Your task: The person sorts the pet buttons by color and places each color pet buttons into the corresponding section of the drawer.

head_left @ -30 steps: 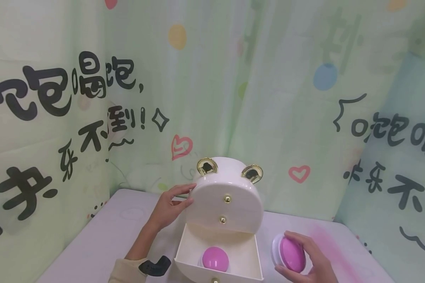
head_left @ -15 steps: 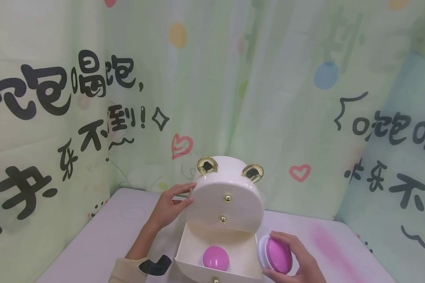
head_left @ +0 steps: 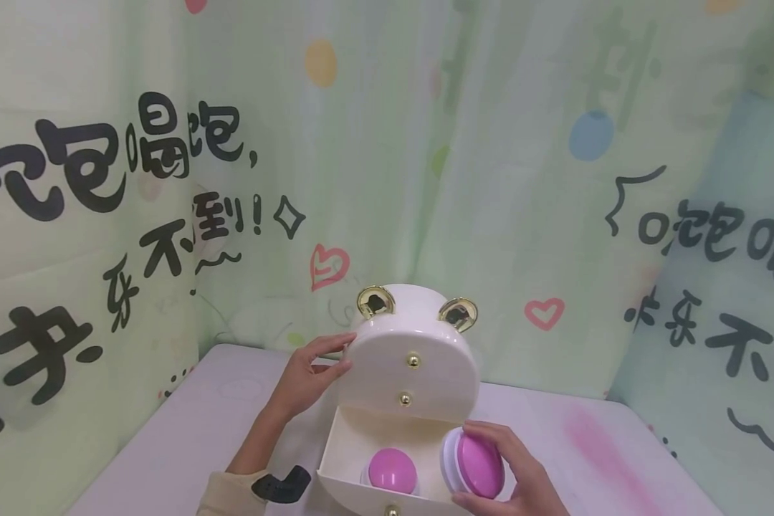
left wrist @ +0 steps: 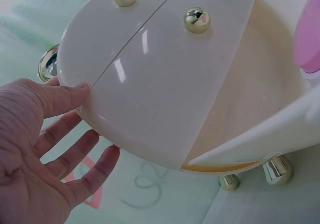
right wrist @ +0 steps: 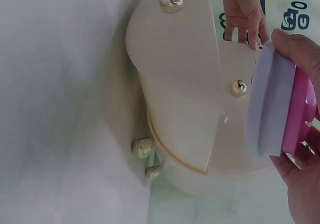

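Observation:
A cream rounded drawer box (head_left: 413, 373) with gold knobs and gold ear-like rings stands on the table. Its bottom drawer (head_left: 345, 437) is pulled out. Inside lies a round pink-domed piece with a white base (head_left: 392, 470). My left hand (head_left: 306, 376) rests against the box's upper left side; in the left wrist view the thumb touches the front edge and the other fingers are spread. A second round pink-and-white piece (head_left: 480, 464) is held on edge by my right hand (head_left: 522, 473), thumb and fingers at its rim, over the drawer's right side.
The pale table (head_left: 555, 408) carries a pink smear (head_left: 600, 444) at the right. A printed curtain (head_left: 387, 179) closes off the back and sides. Gold feet (left wrist: 277, 170) hold up the box.
My right hand has moved left with the pink-and-white piece, from beside the drawer to over its right side. My left hand and the box have stayed put.

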A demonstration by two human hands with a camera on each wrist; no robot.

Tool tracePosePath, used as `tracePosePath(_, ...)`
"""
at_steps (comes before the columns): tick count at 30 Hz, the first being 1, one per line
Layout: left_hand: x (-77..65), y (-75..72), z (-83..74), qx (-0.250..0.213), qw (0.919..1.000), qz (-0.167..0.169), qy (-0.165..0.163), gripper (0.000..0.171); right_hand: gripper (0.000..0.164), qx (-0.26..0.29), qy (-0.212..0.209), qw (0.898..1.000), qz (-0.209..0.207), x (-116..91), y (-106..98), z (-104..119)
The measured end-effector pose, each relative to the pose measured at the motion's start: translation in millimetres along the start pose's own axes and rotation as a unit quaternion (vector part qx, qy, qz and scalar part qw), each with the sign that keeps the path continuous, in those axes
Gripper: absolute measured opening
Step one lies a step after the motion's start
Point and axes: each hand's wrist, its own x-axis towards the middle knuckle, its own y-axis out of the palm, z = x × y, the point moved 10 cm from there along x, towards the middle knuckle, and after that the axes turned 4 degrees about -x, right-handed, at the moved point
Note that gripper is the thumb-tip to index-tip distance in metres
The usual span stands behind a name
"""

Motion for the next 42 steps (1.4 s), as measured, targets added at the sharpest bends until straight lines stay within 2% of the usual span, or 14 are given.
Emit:
tracePosePath(11,0.0,-0.7,0.8,0.003,1.0000,0.002,0.001,0.042,0.080,0.017,-0.004,1.000,0.012,8.3,13.6,4.5)
tracePosePath(19,1.3,-0.5,1.7,-0.003,1.0000,0.006,0.000,0.042,0.079,0.030,0.025,0.999,0.026,14.2,25.2,-2.9)
tracePosePath(31,1.8,0.0,3.9,-0.012,0.9998,0.012,0.007,0.043,0.074,0.075,0.019,0.995,0.055,8.9,51.7,-8.1)
tracePosePath(34,1.9,0.1,3.9,-0.015,0.9998,0.012,0.009,0.042,0.074,0.069,0.030,0.995,0.061,6.7,56.0,-11.2)
tracePosePath(39,1.9,0.2,2.0,-0.013,0.9998,0.013,0.010,0.042,0.070,0.032,0.008,0.999,0.043,6.2,51.6,-10.7)
tracePosePath(42,1.8,-0.4,0.8,-0.013,0.9998,0.012,0.010,0.043,0.064,0.018,0.036,0.999,0.036,5.5,49.1,-15.6)
